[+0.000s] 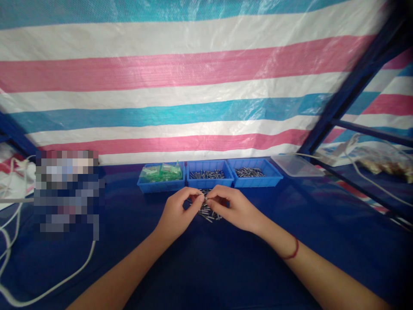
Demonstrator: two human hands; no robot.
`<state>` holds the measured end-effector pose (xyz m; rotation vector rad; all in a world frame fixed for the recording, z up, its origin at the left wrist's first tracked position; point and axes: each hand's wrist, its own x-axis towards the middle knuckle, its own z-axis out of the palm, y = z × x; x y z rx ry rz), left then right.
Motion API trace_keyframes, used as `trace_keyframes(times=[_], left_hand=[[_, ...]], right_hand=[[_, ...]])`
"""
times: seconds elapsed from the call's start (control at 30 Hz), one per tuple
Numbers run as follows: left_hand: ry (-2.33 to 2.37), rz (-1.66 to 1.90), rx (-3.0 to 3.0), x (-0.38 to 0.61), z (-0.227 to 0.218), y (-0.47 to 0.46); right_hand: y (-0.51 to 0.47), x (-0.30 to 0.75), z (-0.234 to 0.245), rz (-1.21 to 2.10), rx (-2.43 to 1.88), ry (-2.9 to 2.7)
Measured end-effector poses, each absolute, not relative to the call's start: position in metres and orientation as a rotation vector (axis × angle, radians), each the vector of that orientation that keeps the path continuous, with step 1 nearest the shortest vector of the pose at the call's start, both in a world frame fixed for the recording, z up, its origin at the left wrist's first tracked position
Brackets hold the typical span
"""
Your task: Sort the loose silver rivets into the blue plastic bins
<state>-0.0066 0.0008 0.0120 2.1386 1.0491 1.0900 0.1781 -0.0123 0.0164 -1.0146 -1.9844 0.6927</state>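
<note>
My left hand (pixel 180 211) and my right hand (pixel 235 209) meet at the middle of the table, fingertips almost touching. Thumb and fingers of each hand are closed in a pinch. Between them a small shiny metal piece (pixel 205 199) shows, mostly covered by the fingertips; its kind is too small to make out. Directly under the hands lies a loose pile of thin, screw-like metal fasteners (pixel 206 212), partly hidden by the fingers. Just beyond stand the middle blue bin (pixel 209 178) and the right blue bin (pixel 258 183), both holding similar metal fasteners.
A left blue bin (pixel 161 186) holds green plastic packets (pixel 161 172). On the right lies a clear plastic lid or tray (pixel 297 165). White cables (pixel 64 286) run along the left beside a pixelated area. Striped sheeting (pixel 193 73) hangs behind; a dark blue frame post (pixel 338 99) rises at right.
</note>
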Motion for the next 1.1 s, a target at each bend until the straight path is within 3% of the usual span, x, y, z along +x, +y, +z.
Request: trace_keyframes(times=[0.43,0.67,0.83,1.1], left_hand=[[1.02,0.899,2.412,-0.007,0.013,0.002],[1.181,0.716,2.583,-0.012,0.008,0.006],[1.366,0.573,2.664,-0.016,0.004,0.011],[1.312,0.493,2.72,-0.021,-0.001,0.019]], right_hand=[[-0.013,0.187,0.028,0.436,-0.944,-1.945],[0.021,0.251,0.021,0.101,-1.369,-1.473],[0.035,0.286,0.01,-0.288,-1.801,-1.527],[0.012,0.238,0.029,0.148,-1.383,-2.055]])
